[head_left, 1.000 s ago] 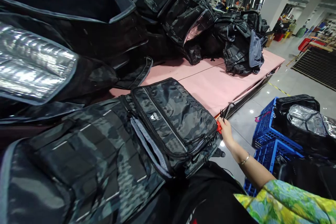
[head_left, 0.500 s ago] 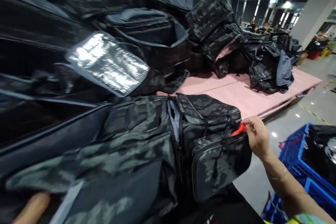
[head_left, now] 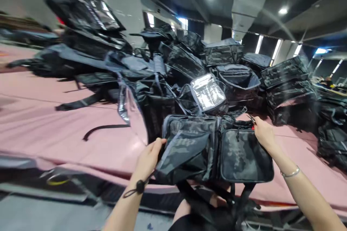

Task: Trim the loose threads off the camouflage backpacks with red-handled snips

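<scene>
A dark camouflage backpack [head_left: 187, 151] lies in front of me at the table's near edge, its straps hanging down. A boxy front pocket [head_left: 245, 155] forms its right part. At the backpack's left side, my left hand [head_left: 150, 155] is closed on the edge, thumb on top. My right hand [head_left: 263, 133] is closed around small red-handled thread snips [head_left: 252, 119] at the upper right corner of the pocket. Their metal tips point up and left, while most of the handle is hidden in the fingers.
A pink-covered table [head_left: 108, 122] runs across the view. Behind the backpack is a heap of similar bags [head_left: 179, 61], several gaping, one with a silver-lined flap [head_left: 208, 92]. A loose black strap [head_left: 105, 128] lies left. More bags [head_left: 333, 130] are at the right.
My view has swung left, and the backpack now lies squarely before me. My left hand, blurred at the lower left before, now grips its left edge. The snips remain in my right hand.
</scene>
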Motion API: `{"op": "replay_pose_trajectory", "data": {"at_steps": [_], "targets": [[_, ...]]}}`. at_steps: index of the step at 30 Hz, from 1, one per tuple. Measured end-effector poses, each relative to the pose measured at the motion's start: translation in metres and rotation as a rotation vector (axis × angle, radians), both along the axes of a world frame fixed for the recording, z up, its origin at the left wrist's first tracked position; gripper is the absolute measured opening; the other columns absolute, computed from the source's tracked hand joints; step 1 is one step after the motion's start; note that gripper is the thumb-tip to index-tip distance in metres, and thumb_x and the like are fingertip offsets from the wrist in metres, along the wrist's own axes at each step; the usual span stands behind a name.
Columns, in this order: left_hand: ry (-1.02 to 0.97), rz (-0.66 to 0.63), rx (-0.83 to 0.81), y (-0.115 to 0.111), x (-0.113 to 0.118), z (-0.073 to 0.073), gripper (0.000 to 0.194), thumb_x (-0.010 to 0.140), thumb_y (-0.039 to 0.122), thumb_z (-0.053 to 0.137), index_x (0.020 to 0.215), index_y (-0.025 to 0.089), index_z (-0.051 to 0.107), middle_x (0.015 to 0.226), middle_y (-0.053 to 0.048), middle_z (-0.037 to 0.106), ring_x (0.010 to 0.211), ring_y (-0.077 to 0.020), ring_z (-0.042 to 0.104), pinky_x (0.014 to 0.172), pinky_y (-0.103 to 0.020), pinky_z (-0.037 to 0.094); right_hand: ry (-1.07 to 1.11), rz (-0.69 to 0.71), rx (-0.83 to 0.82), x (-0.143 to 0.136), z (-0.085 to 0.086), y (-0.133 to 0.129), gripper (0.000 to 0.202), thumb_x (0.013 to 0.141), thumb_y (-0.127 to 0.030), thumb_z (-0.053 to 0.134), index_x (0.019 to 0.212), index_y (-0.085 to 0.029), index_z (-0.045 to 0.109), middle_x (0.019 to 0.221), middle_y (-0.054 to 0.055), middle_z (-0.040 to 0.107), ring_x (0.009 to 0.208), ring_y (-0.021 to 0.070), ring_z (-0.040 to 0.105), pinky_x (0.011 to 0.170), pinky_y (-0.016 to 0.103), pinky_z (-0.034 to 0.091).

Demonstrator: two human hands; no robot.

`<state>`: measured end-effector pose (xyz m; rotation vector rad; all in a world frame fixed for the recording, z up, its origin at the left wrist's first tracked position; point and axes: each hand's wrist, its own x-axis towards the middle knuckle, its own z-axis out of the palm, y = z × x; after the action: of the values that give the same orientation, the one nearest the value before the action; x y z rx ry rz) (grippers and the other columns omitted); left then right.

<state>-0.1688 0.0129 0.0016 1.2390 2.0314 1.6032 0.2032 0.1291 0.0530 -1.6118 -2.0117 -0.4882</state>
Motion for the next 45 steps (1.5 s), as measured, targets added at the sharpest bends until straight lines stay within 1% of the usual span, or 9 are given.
{"op": "replay_pose_trajectory", "data": {"at_steps": [5, 7, 11, 16, 20, 24, 37, 41, 45], "targets": [[0.085, -0.25, 0.021, -0.031, 0.067, -0.009, 0.049, 0.084, 0.052, 0.037, 0.114, 0.021, 0.062, 0.144, -0.01, 0.038, 0.127, -0.0256, 0.042, 0.103, -0.041, 0.035, 0.047, 0.042, 0.004, 0.005, -0.009, 0.011, 0.027, 0.088, -0.016, 0.043, 0.111, -0.018, 0.057, 0.078, 0.005, 0.064, 0.068, 0.0156, 0.057, 0.054, 0.024, 0.029], [0.224, -0.303, 0.056, -0.033, 0.1, -0.015, 0.049, 0.083, 0.047, 0.044, 0.126, 0.024, 0.052, 0.153, -0.011, 0.013, 0.128, -0.0288, 0.04, 0.1, -0.042, 0.04, 0.089, 0.048, 0.007, 0.011, -0.014, 0.014, 0.03, 0.089, -0.017, 0.042, 0.115, -0.019, 0.056, 0.081, 0.005, 0.065, 0.068, 0.0154, 0.058, 0.055, 0.023, 0.031], [0.406, -0.363, 0.082, -0.02, 0.132, -0.036, 0.05, 0.081, 0.026, 0.05, 0.13, 0.021, 0.046, 0.153, -0.016, 0.005, 0.119, -0.032, 0.05, 0.092, -0.044, 0.046, 0.163, 0.081, 0.013, 0.029, -0.027, 0.021, 0.032, 0.089, -0.019, 0.039, 0.116, -0.019, 0.056, 0.083, 0.006, 0.066, 0.068, 0.0158, 0.059, 0.057, 0.023, 0.038], [0.364, -0.426, 0.142, -0.004, 0.116, -0.062, 0.065, 0.066, -0.005, 0.033, 0.121, 0.022, 0.054, 0.152, -0.01, 0.02, 0.123, -0.0212, 0.047, 0.096, -0.036, 0.045, 0.076, 0.218, 0.216, 0.059, -0.06, 0.012, 0.031, 0.082, -0.013, 0.039, 0.103, -0.017, 0.062, 0.091, 0.008, 0.066, 0.082, 0.0202, 0.062, 0.068, 0.029, 0.047], [0.242, -0.384, 0.195, -0.001, 0.096, -0.068, 0.055, 0.064, 0.0, 0.032, 0.103, 0.021, 0.064, 0.139, -0.005, 0.046, 0.126, -0.0176, 0.044, 0.105, -0.037, 0.036, -0.094, 0.521, 0.337, 0.077, -0.085, -0.024, 0.039, 0.076, -0.005, 0.041, 0.101, -0.022, 0.066, 0.095, 0.006, 0.065, 0.086, 0.0182, 0.061, 0.076, 0.029, 0.05], [0.12, -0.323, 0.184, 0.003, 0.086, -0.065, 0.045, 0.069, 0.009, 0.032, 0.098, 0.02, 0.065, 0.128, -0.004, 0.056, 0.12, -0.0174, 0.051, 0.107, -0.038, 0.034, -0.074, 0.535, 0.227, 0.084, -0.09, -0.056, 0.042, 0.077, -0.004, 0.041, 0.108, -0.021, 0.064, 0.099, 0.008, 0.062, 0.09, 0.018, 0.061, 0.076, 0.029, 0.052], [0.156, -0.314, 0.193, -0.036, 0.127, -0.115, 0.034, 0.083, 0.018, 0.039, 0.109, 0.02, 0.061, 0.147, -0.009, 0.033, 0.13, -0.0215, 0.038, 0.103, -0.036, 0.038, -0.427, 0.591, -0.03, 0.077, -0.102, -0.072, 0.023, 0.087, -0.015, 0.041, 0.091, -0.015, 0.064, 0.08, 0.007, 0.065, 0.07, 0.019, 0.059, 0.058, 0.028, 0.044], [-0.164, 0.003, 0.181, -0.049, 0.102, -0.139, 0.037, 0.088, 0.036, 0.034, 0.114, 0.02, 0.054, 0.12, -0.01, 0.059, 0.111, -0.0194, 0.055, 0.099, -0.038, 0.041, -0.439, 0.559, 0.005, 0.077, -0.102, -0.077, 0.022, 0.087, -0.015, 0.041, 0.088, -0.016, 0.063, 0.082, 0.007, 0.066, 0.07, 0.0181, 0.059, 0.059, 0.027, 0.043], [-0.27, 0.26, 0.078, -0.052, 0.056, -0.174, 0.046, 0.084, 0.043, 0.034, 0.116, 0.013, 0.047, 0.114, -0.016, 0.056, 0.102, -0.0232, 0.057, 0.091, -0.043, 0.044, -0.415, 0.519, 0.031, 0.073, -0.089, -0.077, 0.023, 0.084, -0.014, 0.041, 0.086, -0.017, 0.064, 0.084, 0.007, 0.067, 0.072, 0.0178, 0.061, 0.06, 0.026, 0.045]]}}
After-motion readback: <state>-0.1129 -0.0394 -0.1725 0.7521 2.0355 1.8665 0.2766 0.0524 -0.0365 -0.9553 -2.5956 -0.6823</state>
